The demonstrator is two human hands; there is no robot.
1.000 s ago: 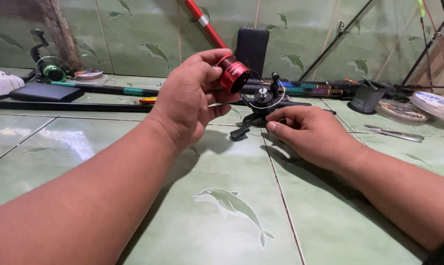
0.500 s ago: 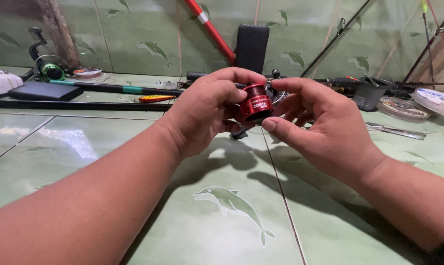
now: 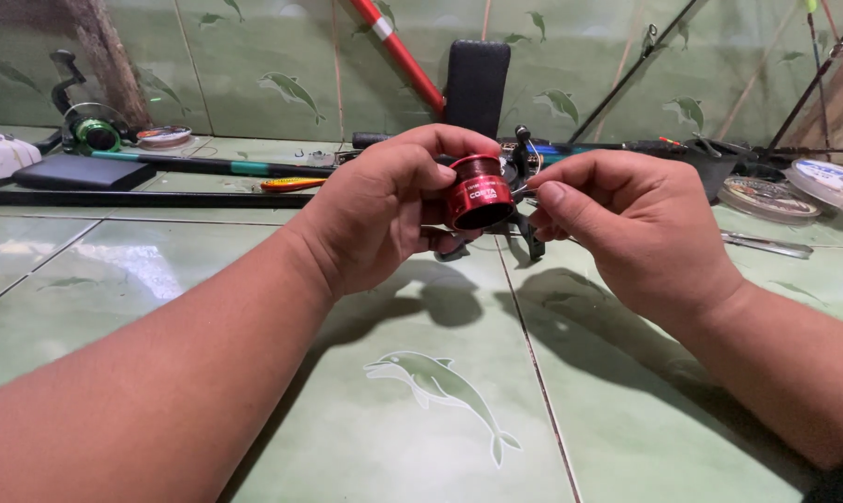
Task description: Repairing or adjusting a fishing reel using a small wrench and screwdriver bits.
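My left hand (image 3: 389,210) grips a red fishing-reel spool (image 3: 476,193) between thumb and fingers, its open end turned toward me. My right hand (image 3: 631,224) is level with it just to the right, thumb and forefinger pinched close to the spool's rim; I cannot tell if a thin line is between them. Behind and below both hands a black reel body (image 3: 524,219) lies on the green tiled floor (image 3: 421,410), mostly hidden by the hands.
Fishing rods (image 3: 207,168) lie along the back by the wall. A green and black reel (image 3: 91,130) and a dark flat case (image 3: 81,172) sit at the left. Line spools (image 3: 831,182), a round tin (image 3: 766,197) and a metal tool (image 3: 766,245) are at the right.
My right hand left the reel body on the floor and rose to meet the spool. My left hand brought the spool down a little and turned its open end toward me.
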